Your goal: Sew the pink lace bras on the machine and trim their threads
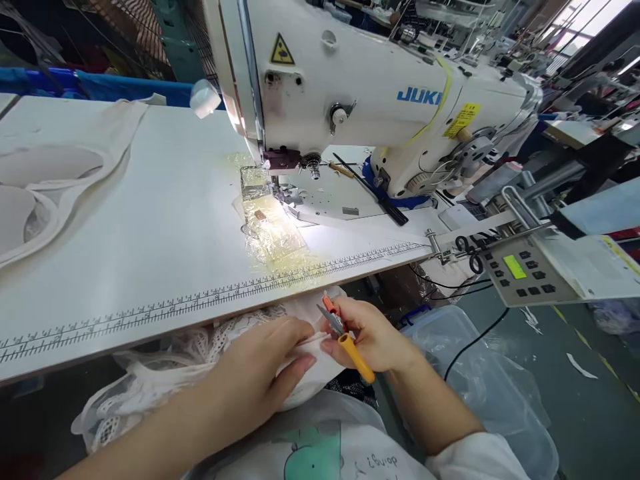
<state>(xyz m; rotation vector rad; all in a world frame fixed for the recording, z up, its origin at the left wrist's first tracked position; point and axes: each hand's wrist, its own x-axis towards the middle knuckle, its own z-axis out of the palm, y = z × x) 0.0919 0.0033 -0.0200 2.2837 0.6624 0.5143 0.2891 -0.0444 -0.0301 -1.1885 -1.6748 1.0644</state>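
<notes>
- left hand (260, 360) pinches near white cloth (320, 378), right hand (370, 333) grips it plus snips (351, 349)
- seems unfinished, no cut visible
- bra (50, 163) left on counter (175, 220): can't tell if done

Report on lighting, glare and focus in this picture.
Head view: harsh glare on the film; head view: window at top right washed out; head view: deep shadow beneath the table at left; head view: snips in the right hand fairly clear, the distance softer.

The left fingers (294, 329) hide part of the white fabric (320, 375).
</notes>
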